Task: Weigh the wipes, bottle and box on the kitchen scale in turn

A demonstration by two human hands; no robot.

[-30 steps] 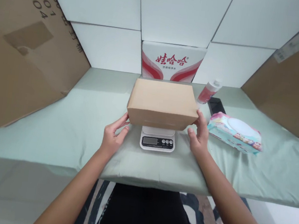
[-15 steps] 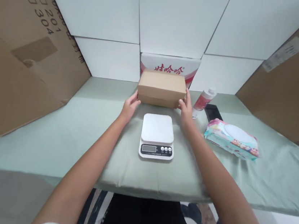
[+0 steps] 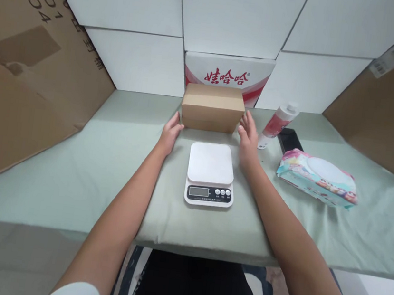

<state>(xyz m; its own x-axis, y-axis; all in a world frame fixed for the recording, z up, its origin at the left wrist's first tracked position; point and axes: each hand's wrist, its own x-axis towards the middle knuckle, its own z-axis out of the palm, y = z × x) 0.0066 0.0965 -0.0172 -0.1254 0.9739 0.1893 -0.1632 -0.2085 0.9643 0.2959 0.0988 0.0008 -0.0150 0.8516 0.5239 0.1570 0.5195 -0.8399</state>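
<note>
The brown box (image 3: 211, 118) sits beyond the white scale (image 3: 211, 163), on the cloth-covered table (image 3: 127, 134), in front of the red-and-white carton (image 3: 228, 70). The grip is loose at both ends: the left hand (image 3: 170, 137) is half open at one end, thumb parted from fingers, and the right hand (image 3: 250, 142) is spread at the other; neither is closed round the box, and whether the fingertips touch it cannot be told. Lifting with so slack a hold would probably let one end slip, and the box could tilt or drop onto the scale. Pushing it farther from the scale might bump the carton. The right hand is also near the bottle (image 3: 276, 126), beyond and to the right of the scale, so a careless outward sweep could topple it. The forearms flank the scale; drawing them inward might nudge it.
</note>
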